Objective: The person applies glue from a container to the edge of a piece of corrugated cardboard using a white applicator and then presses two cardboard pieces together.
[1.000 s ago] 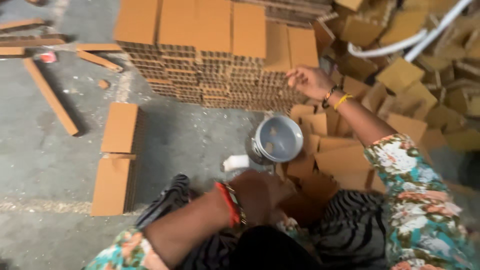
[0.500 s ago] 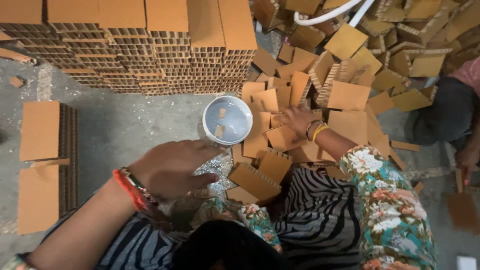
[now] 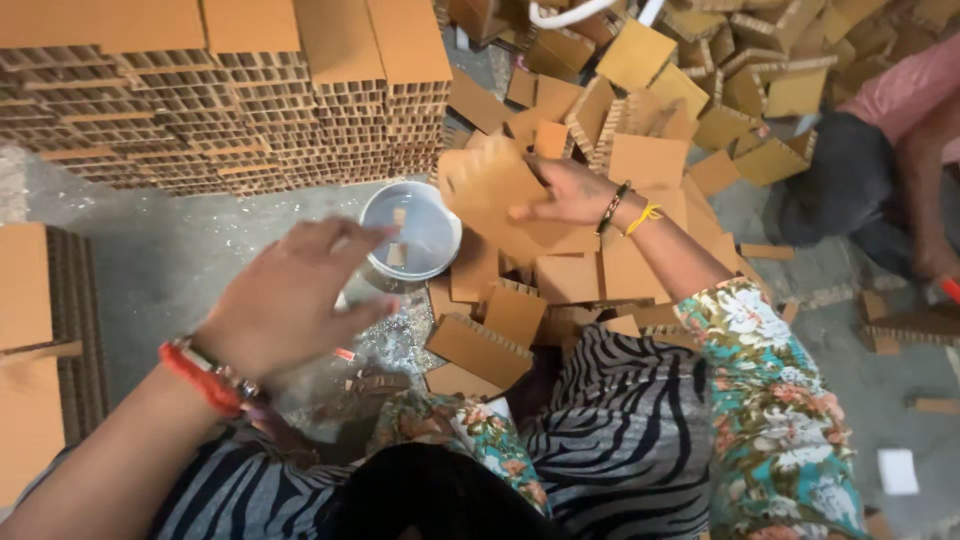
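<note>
My right hand [image 3: 565, 192] grips a brown honeycomb cardboard piece [image 3: 492, 190] and holds it tilted above the loose pile of cardboard pieces [image 3: 560, 290]. My left hand [image 3: 290, 295] hovers open in the air, fingers spread, to the left of a round metal tin [image 3: 410, 232] on the floor. The tin has pale liquid and a small scrap inside. A red bangle sits on my left wrist, and dark and yellow bangles on my right wrist.
A tall neat stack of honeycomb cardboard blocks [image 3: 230, 90] stands at the back left. Flat cardboard sheets [image 3: 30, 330] lie at the left edge. More loose pieces [image 3: 720, 80] fill the back right. Another person [image 3: 890, 150] sits at the right. White tubing [image 3: 570, 12] runs at the top.
My right hand has lifted a cardboard piece out of the pile and raised it. My left hand has risen toward the tin. The view has shifted slightly.
</note>
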